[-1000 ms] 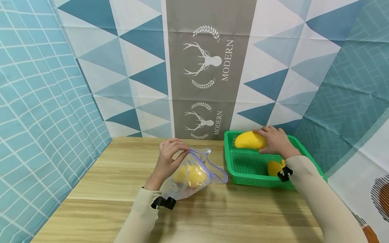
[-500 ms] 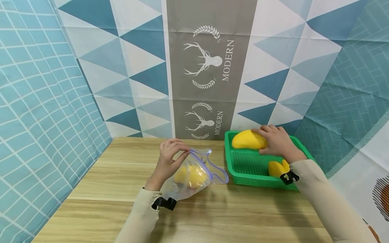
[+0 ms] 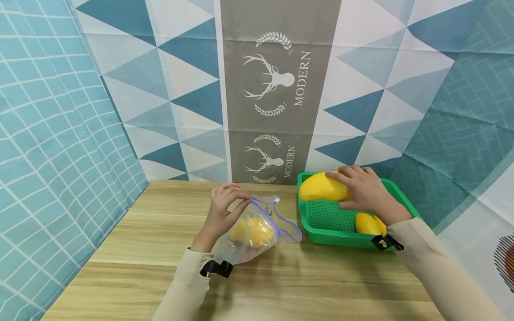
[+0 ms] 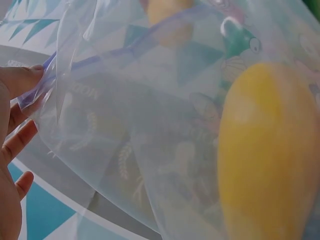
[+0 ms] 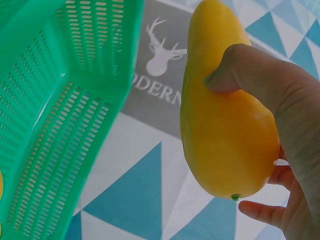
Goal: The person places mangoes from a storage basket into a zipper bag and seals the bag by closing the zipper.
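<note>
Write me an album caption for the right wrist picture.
Right-hand fingers grip a yellow mango, a green basket at picture left and a deer-and-triangle backdrop behind.

- From the head: looks forward and down over the wooden table [image 3: 136, 272], farthest off.
- From the left wrist: looks very near through the clear bag [image 4: 110, 125] toward the patterned backdrop [image 4: 45, 210]; shares the clear bag with the head view.
- From the right wrist: looks close toward the same patterned backdrop; shares the yellow mango [image 5: 225, 135] and green basket [image 5: 107, 82] with the head view.
</note>
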Demonstrator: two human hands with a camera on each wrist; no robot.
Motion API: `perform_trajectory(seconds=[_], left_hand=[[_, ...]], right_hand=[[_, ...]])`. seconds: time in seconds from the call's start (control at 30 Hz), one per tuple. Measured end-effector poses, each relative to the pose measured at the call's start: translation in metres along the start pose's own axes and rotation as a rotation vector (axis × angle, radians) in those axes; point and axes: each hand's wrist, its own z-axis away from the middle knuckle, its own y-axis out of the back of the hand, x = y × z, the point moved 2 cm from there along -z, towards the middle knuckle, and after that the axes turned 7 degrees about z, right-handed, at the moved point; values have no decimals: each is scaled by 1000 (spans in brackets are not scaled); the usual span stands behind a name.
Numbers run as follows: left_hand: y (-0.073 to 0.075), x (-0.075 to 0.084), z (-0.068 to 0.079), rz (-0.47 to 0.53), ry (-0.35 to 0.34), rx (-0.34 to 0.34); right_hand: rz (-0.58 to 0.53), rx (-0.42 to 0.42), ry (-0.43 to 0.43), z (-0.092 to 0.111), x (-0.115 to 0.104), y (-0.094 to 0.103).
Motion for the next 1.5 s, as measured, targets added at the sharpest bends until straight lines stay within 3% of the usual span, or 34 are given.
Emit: perform_trajectory(seconds=[0.8, 1.5], left_hand=[[-7, 0, 1, 0, -6, 1], [-17, 6, -6, 21, -40, 51]], right_hand=[[-18, 198, 161, -2, -47, 30], [-74, 148, 220, -13, -83, 21]])
